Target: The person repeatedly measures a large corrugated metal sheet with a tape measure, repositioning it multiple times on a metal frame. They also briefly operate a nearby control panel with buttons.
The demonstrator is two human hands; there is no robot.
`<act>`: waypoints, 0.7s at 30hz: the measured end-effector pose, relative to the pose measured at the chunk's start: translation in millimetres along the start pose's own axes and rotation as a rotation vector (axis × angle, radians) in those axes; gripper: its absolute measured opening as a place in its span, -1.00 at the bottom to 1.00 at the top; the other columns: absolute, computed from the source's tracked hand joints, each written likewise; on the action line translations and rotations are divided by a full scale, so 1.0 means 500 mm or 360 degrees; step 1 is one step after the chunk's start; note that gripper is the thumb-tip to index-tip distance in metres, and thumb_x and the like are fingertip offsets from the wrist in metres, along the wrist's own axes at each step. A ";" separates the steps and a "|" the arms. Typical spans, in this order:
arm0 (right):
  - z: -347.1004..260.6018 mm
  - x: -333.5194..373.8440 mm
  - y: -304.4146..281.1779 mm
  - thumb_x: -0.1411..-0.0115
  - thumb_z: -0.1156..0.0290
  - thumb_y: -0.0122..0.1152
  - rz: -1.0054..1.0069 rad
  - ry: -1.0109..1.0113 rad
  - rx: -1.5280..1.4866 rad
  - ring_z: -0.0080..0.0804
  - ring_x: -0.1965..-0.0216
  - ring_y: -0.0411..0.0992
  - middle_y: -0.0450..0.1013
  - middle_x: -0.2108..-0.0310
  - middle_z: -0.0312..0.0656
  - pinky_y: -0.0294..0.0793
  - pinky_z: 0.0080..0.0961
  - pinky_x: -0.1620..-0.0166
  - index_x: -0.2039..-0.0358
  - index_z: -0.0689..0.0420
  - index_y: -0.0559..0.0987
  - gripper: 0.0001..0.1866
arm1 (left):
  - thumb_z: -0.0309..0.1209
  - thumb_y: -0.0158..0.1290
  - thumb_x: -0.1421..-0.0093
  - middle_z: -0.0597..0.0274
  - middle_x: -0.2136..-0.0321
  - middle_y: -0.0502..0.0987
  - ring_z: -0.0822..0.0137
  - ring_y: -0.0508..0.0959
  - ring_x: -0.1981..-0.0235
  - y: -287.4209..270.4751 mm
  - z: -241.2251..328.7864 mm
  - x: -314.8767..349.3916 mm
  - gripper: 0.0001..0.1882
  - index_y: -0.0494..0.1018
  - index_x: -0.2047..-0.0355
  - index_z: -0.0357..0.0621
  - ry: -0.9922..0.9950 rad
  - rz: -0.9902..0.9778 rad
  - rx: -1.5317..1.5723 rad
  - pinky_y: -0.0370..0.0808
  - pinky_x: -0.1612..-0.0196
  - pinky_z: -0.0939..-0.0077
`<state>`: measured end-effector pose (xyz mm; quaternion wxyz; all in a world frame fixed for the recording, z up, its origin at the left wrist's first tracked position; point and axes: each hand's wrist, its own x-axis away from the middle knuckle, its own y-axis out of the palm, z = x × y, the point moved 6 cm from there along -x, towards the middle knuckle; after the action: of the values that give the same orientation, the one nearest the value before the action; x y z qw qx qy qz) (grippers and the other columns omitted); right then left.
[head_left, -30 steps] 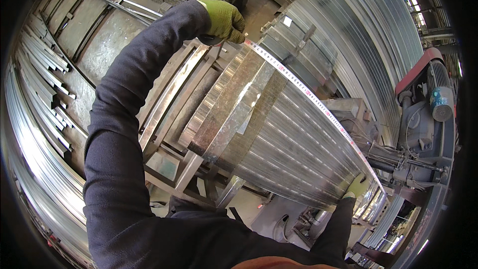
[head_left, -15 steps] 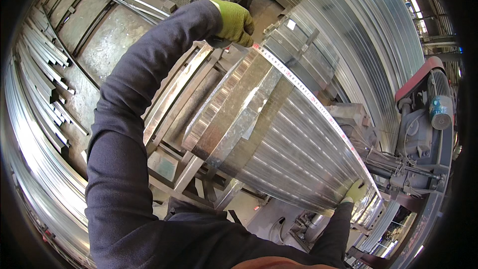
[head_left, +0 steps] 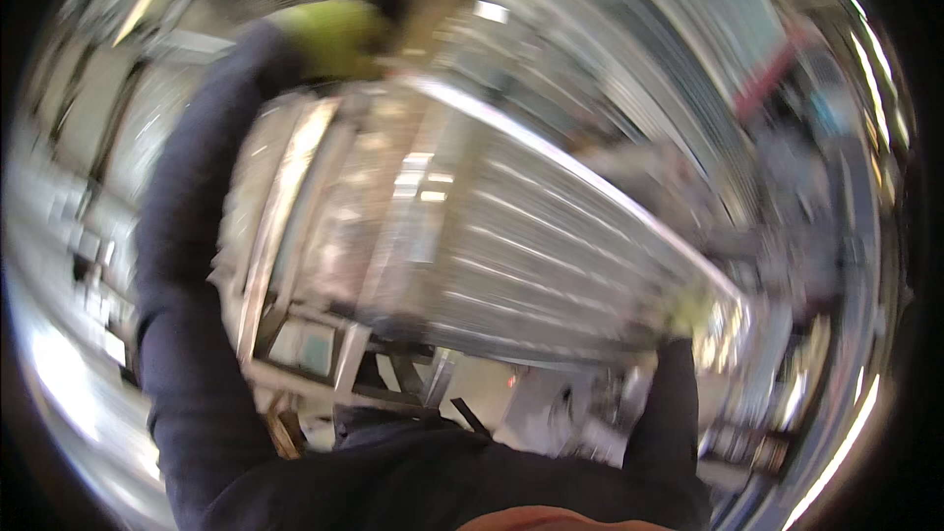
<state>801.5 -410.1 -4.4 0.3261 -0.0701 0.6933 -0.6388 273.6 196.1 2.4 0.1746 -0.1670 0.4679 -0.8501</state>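
Yellow-green gloves [head_left: 324,25] cover both hands at a bundle of ribbed metal profiles [head_left: 551,265], the landmark for every place below. Left hand [head_left: 339,39]: just off the bundle's far left corner, at one end of a white tape [head_left: 570,169]; motion blur softens the fingers, but they appear closed on it. Right hand [head_left: 685,315]: against the bundle's right end, near the tape's other end; whether its fingers are spread or curled cannot be told. The tape itself runs straight along the bundle's far edge. Likely faults: a loose hold at either end could let the strip slip or spring back; an uneven pull could set it askew; its thin edge could snag a glove. Surface: a metal frame [head_left: 352,359] stands beneath and left of the bundle. Room: farther left of the bundle, grey floor [head_left: 152,138]; beyond it, long metal stock [head_left: 678,10]; to its right, a grey machine [head_left: 801,187] with a red guard [head_left: 767,79].
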 end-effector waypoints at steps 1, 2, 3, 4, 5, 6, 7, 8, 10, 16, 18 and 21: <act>0.001 0.004 0.009 -0.36 0.16 0.10 0.0002 0.0041 0.0033 -0.05 0.00 0.51 0.51 -0.03 0.09 0.48 -0.21 -0.10 -0.16 0.27 0.48 -0.50 | -0.11 0.18 -0.22 -0.02 0.47 0.66 0.16 0.64 0.51 0.016 -0.008 -0.011 -0.61 0.63 0.26 -0.25 -0.0094 -0.0147 0.0078 0.56 0.36 0.20; 0.009 0.005 0.019 -0.36 0.16 0.11 0.0001 0.0108 0.0053 -0.06 0.01 0.51 0.52 -0.02 0.07 0.48 -0.23 -0.09 -0.16 0.27 0.47 -0.49 | -0.20 0.22 -0.21 -0.01 0.48 0.67 0.21 0.65 0.53 0.018 -0.004 -0.010 -0.67 0.62 0.26 -0.28 -0.0056 -0.0148 0.0035 0.59 0.36 0.27; 0.023 0.002 0.032 -0.36 0.16 0.12 0.0026 0.0197 0.0025 -0.08 0.02 0.52 0.52 0.00 0.06 0.49 -0.25 -0.07 -0.17 0.26 0.45 -0.49 | -0.35 0.27 -0.19 0.05 0.48 0.68 0.24 0.66 0.51 0.026 0.002 -0.006 -0.77 0.62 0.27 -0.30 -0.0089 -0.0156 0.0288 0.62 0.31 0.28; 0.040 -0.002 0.041 -0.35 0.15 0.13 0.0084 0.0305 -0.0029 -0.10 0.03 0.53 0.53 0.02 0.04 0.50 -0.27 -0.06 -0.17 0.25 0.44 -0.49 | -0.46 0.31 -0.18 0.12 0.52 0.67 0.32 0.64 0.49 0.026 0.017 0.021 -0.86 0.63 0.35 -0.31 -0.0118 0.0299 0.0632 0.63 0.27 0.34; 0.065 0.003 0.040 -0.35 0.15 0.14 0.0210 0.0423 -0.0125 -0.12 0.04 0.53 0.54 0.03 0.02 0.51 -0.29 -0.05 -0.18 0.24 0.43 -0.48 | -0.45 0.31 -0.19 0.16 0.52 0.65 0.39 0.62 0.49 0.059 0.036 0.006 -0.85 0.61 0.36 -0.31 -0.0145 0.0041 0.1093 0.59 0.33 0.43; 0.081 0.000 0.045 -0.35 0.15 0.14 0.0320 0.0527 -0.0267 -0.13 0.06 0.54 0.54 0.05 0.01 0.52 -0.31 -0.04 -0.18 0.24 0.42 -0.48 | -0.44 0.30 -0.21 0.17 0.52 0.64 0.41 0.61 0.51 0.066 0.051 0.014 -0.84 0.60 0.33 -0.31 -0.0165 -0.0089 0.1091 0.57 0.37 0.45; 0.085 0.002 0.030 -0.31 0.12 0.22 0.0679 0.0445 -0.0385 -0.19 0.06 0.54 0.56 0.10 -0.03 0.52 -0.35 -0.02 -0.17 0.26 0.41 -0.43 | -0.43 0.29 -0.22 0.18 0.53 0.63 0.42 0.60 0.53 0.058 0.076 0.014 -0.83 0.60 0.31 -0.31 -0.0008 -0.0202 0.0867 0.56 0.41 0.47; 0.113 0.007 0.040 -0.30 0.10 0.24 0.0620 0.0650 -0.0651 -0.15 0.02 0.54 0.56 0.06 0.01 0.50 -0.31 -0.05 -0.20 0.28 0.40 -0.38 | -0.42 0.28 -0.24 0.19 0.53 0.62 0.43 0.59 0.55 0.048 0.105 0.021 -0.82 0.59 0.29 -0.31 0.0161 -0.0297 0.0884 0.54 0.45 0.49; 0.148 0.021 0.061 -0.29 0.05 0.24 0.0525 0.0995 -0.1184 -0.14 -0.06 0.50 0.50 -0.05 0.02 0.47 -0.30 -0.11 -0.25 0.25 0.36 -0.33 | -0.40 0.26 -0.27 0.21 0.54 0.61 0.45 0.58 0.59 0.042 0.150 0.036 -0.80 0.58 0.24 -0.31 0.0198 -0.0398 0.0831 0.51 0.53 0.54; 0.130 0.099 -0.006 -0.38 0.04 0.14 0.0346 0.1037 -0.2672 -0.26 -0.07 0.43 0.44 -0.04 -0.16 0.43 -0.34 -0.15 -0.12 0.10 0.44 -0.53 | -0.38 0.31 -0.22 0.16 0.45 0.65 0.40 0.63 0.48 0.093 0.300 0.137 -0.75 0.60 0.23 -0.35 -0.0158 -0.0689 0.1128 0.57 0.40 0.52; 0.091 0.139 -0.054 -0.43 0.09 0.10 0.0103 0.1121 -0.3430 -0.36 0.02 0.45 0.48 0.09 -0.25 0.47 -0.39 -0.09 0.02 0.06 0.51 -0.68 | -0.49 0.27 -0.21 0.10 0.27 0.68 0.35 0.64 0.35 0.104 0.340 0.217 -0.65 0.57 0.02 -0.42 0.0014 -0.0882 0.1243 0.59 0.26 0.48; 0.018 0.217 -0.162 -0.45 0.22 0.04 -0.0254 0.0821 -0.3389 -0.34 -0.14 0.39 0.45 -0.10 -0.19 0.38 -0.38 -0.22 -0.17 0.11 0.45 -0.63 | -0.48 0.24 -0.24 0.11 0.19 0.66 0.37 0.61 0.38 0.159 0.326 0.346 -0.53 0.50 -0.17 -0.30 -0.0355 -0.1054 0.1300 0.60 0.27 0.46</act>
<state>696.2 -487.4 32.2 -0.0984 -0.2246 0.9305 0.2720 205.1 -42.3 38.2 -0.0034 -0.3135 0.0000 -0.9496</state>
